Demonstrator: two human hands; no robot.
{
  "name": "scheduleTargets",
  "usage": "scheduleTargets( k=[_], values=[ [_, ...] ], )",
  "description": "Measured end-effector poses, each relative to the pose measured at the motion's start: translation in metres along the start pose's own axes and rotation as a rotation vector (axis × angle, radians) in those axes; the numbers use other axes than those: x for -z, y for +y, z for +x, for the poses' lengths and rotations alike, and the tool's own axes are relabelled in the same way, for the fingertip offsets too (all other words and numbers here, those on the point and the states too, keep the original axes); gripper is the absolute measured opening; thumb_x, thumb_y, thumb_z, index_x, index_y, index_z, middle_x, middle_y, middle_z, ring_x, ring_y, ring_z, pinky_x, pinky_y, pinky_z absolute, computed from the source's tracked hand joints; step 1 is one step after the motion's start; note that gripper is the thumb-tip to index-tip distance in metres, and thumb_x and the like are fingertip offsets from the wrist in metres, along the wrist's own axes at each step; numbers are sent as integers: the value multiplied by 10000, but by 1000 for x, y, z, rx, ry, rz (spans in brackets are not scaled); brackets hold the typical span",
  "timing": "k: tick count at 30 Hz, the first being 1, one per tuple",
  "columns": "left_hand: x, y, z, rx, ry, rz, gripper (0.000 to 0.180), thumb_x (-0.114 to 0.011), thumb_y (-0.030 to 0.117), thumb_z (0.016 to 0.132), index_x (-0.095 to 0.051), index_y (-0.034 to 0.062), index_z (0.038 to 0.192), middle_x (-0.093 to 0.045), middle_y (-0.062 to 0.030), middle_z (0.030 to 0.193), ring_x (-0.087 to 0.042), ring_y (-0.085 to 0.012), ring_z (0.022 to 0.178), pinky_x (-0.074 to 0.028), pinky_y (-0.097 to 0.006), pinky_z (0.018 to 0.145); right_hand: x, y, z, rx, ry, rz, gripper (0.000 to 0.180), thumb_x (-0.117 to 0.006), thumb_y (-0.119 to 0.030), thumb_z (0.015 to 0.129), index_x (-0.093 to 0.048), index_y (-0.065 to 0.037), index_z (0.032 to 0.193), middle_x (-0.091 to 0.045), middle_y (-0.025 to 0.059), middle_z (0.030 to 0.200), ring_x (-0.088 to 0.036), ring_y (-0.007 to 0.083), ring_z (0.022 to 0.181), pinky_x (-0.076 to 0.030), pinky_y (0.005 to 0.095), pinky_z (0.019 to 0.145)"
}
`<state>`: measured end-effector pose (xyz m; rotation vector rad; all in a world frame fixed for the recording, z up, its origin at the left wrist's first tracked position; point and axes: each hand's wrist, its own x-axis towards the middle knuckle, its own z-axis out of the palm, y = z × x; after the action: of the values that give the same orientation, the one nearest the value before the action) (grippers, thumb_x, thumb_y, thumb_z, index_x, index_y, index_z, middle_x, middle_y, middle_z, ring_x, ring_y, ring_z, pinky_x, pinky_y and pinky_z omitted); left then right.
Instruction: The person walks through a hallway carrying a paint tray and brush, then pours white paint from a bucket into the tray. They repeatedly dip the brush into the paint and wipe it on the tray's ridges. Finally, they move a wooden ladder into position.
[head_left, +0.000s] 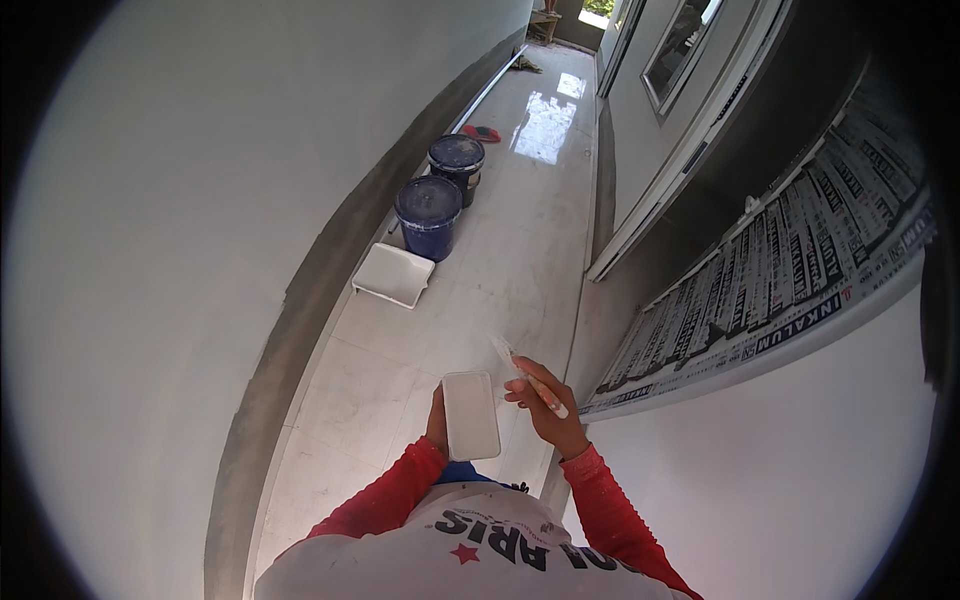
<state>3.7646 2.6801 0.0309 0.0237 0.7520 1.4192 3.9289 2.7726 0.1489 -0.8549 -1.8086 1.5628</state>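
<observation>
My left hand [436,420] is closed around the left side of a white rectangular paint container [471,415], held in front of my body. Most of its fingers are hidden behind the container. To the right of it, my right hand [562,424] grips a paintbrush [504,348] with a pale, paint-marked handle. The bristles point forward and to the left, apart from the container. Both forearms wear red sleeves.
A white paint tray [394,274] lies on the pale tiled floor [500,250] along the left wall, beside two lidded dark-blue buckets [428,215]. Beyond them sits a small red-and-dark item [482,134]. Doorframes [690,170] and a film-covered window frame [790,270] line the right side.
</observation>
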Motion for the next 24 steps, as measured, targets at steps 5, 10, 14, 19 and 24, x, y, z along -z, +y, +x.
scheduleTargets(
  k=[5,10,14,19,24],
  values=[
    [-98,59,126,147,-81,207,559,-311,562,960,-563,122,1195,-625,-33,1001,-607,-128,862,-523,-269,734,71,23,109,5,215,-153,414,-565,-283,952,-506,-75,1306,-639,135,1088,-636,195,990,-525,288,803],
    [-159,110,249,264,-74,335,570,-313,564,968,-566,107,1195,-628,-36,1000,-604,-121,870,-507,-257,755,136,41,219,-54,326,44,408,-526,-269,968,-492,-49,1309,-606,164,1166,-608,230,1053,-537,305,826],
    [-185,150,358,262,5,353,641,-325,600,942,-553,82,1242,-638,-70,1072,-617,-161,898,-494,-278,792,181,66,328,-96,300,118,410,-528,-281,964,-501,-34,1290,-588,128,1152,-604,194,1000,-533,302,831],
    [-193,193,479,129,183,210,634,-375,592,931,-574,65,1220,-651,-73,1045,-633,-168,879,-509,-287,760,241,79,492,-108,-7,12,346,-567,-248,947,-548,-66,1241,-576,61,1127,-549,141,1014,-509,263,789],
    [-237,265,562,24,327,117,646,-390,594,926,-572,49,1221,-650,-80,1058,-637,-175,901,-507,-290,780,275,81,640,-366,-235,337,325,-576,-213,932,-516,-88,1226,-534,91,1168,-570,195,1022,-544,387,812]
  ],
)
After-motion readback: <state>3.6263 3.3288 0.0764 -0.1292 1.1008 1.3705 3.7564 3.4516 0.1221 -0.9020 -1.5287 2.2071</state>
